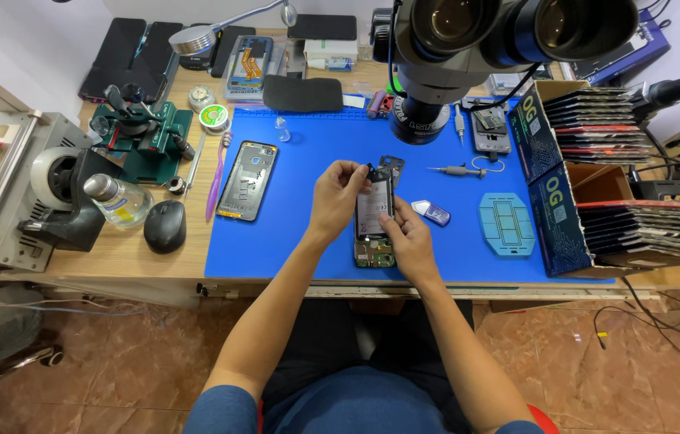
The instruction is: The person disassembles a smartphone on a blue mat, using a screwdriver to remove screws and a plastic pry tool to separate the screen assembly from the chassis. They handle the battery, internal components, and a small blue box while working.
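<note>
You are gripping the opened phone (374, 217) upright between both hands, left hand (338, 195) pinching its top, right hand (409, 239) clamping its lower edge.

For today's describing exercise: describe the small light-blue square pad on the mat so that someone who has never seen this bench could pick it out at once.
Start at the big blue mat covering the desk. Move to its right side, just left of the open cardboard box of stacked flat panels. There lies the light-blue pad, well right of the opened phone in the person's hands; unlike its neighbours, it is squarish with rounded corners and a ribbed rectangular recess.
</note>
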